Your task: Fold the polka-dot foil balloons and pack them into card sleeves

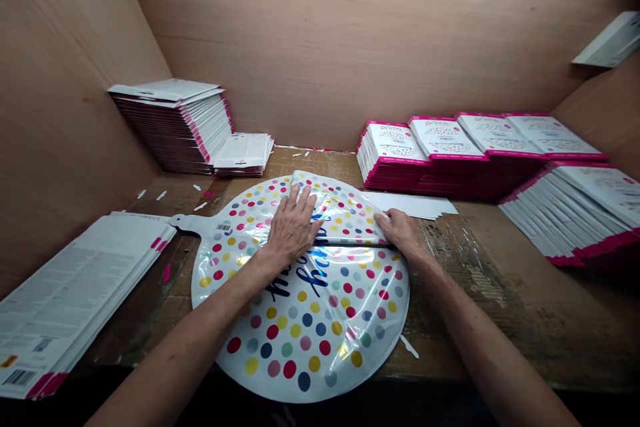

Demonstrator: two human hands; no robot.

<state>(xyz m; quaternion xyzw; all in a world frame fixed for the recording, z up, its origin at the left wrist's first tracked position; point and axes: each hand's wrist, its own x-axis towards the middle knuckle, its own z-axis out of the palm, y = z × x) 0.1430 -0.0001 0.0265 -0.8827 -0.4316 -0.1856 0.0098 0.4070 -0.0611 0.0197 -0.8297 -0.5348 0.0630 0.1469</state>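
Plywood walls (pixel 320 33) around a worn bench (pixel 520 327): what's on it?

Pink-edged packets in stacks: a long row on the right (pixel 450 153), a pile at the back left (pixel 170 123), another at the front left (pixel 75 300).

And in the middle?

A round foil balloon (pixel 300 340), polka-dotted, lies flat on the bench between the stacks. Its tab points left, and its far part is doubled over into a flap (pixel 345 210).

Hands?

The left hand (pixel 293 227) is spread wide, palm down, pressing on the foil with its fingertips across the flap. The right hand (pixel 403 230) rests at the flap's right end, fingers together along the crease. It may be pinching with the thumb, but from this view I can't tell.

What could go wrong?

If the left palm lifts, the slick foil could spring back and the flap slide out of line. Dragged, it could snag on the loose plastic film (pixel 460 260), and trapped air could puff up under the fold
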